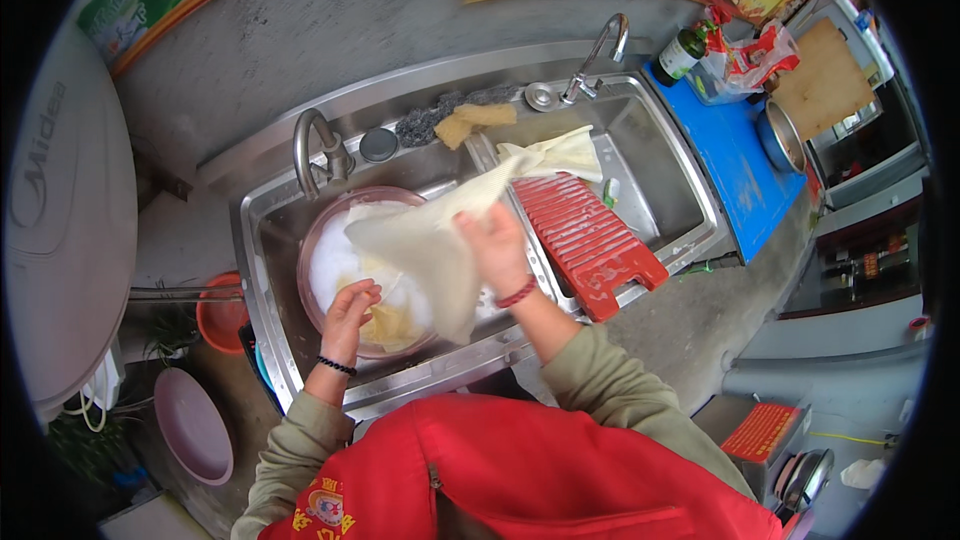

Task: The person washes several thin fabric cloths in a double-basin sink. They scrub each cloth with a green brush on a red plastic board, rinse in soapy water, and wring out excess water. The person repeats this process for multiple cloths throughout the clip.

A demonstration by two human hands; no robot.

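Note:
A cream cloth (pixel 435 240) hangs, blurred, above a pink plastic basin (pixel 307 270) in the left bowl of a steel double sink. My right hand (pixel 495 247) is at the cloth's right side; whether its fingers grip it is unclear. Over the basin's front left rim is my left hand (pixel 351 311), fingers curled apart, with nothing seen in it. White suds (pixel 330 259) and a yellowish cloth (pixel 391 326) fill the basin. A red plastic washboard (pixel 581 236) lies across the right bowl's near left side, and a pale cloth (pixel 562 155) lies behind it.
Two faucets, left (pixel 304 157) and right (pixel 589 75), rise at the sink's back. Between them lie a tan cloth (pixel 476 120) and grey scouring mesh (pixel 420 124). A green bottle (pixel 679 56) and a metal bowl (pixel 780 136) stand on a blue board (pixel 720 157) at right.

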